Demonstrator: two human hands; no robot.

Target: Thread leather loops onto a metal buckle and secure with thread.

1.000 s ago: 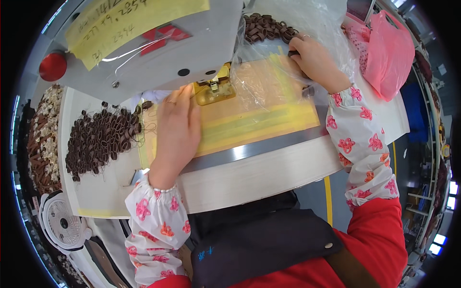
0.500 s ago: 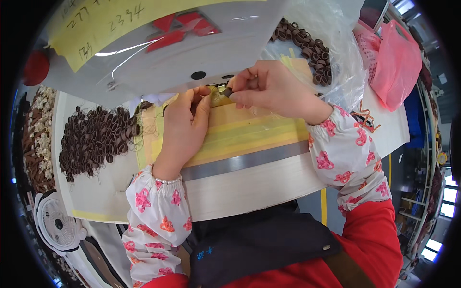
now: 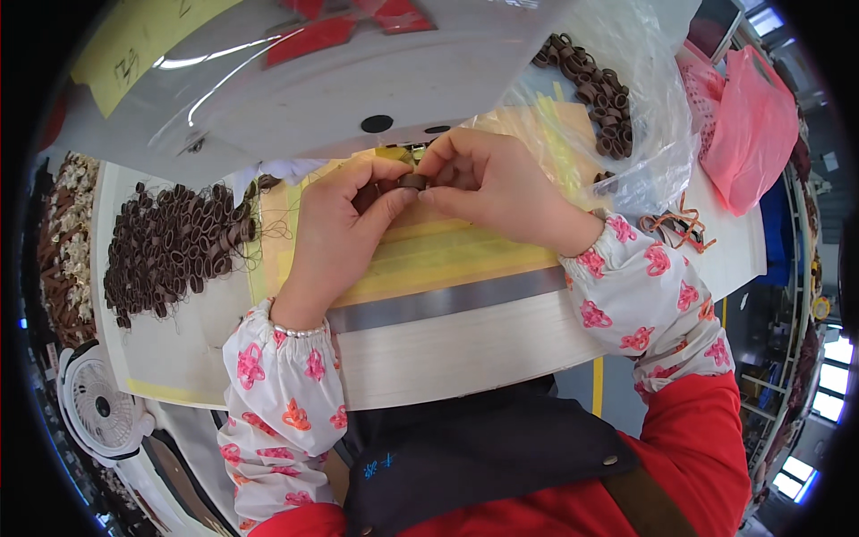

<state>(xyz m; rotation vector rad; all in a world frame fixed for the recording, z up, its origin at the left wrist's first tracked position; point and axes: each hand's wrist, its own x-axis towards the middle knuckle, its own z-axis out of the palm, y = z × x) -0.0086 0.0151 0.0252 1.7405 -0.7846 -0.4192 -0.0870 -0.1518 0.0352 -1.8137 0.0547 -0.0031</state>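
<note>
White counter (image 3: 465, 345) with a yellow pad (image 3: 447, 255) and a grey strip across it, set under a white machine housing (image 3: 358, 80). Small brown loop (image 3: 413, 181) is held just below the housing, over the pad's far edge, between both hands. Left hand (image 3: 344, 228): thumb and forefinger closed on the loop's left side, grip tight. Right hand (image 3: 497, 183): fingertips pinched on the loop's right side, remaining fingers curled in; grip closed. Hands are touching at the fingertips. Pile of brown loops (image 3: 174, 246) lies on the counter left of the left hand. More loops (image 3: 599, 98) sit in a clear bag (image 3: 644, 143) beyond the right hand. Pink bag (image 3: 752, 134) far right, white fan (image 3: 98, 407) lower left.
</note>
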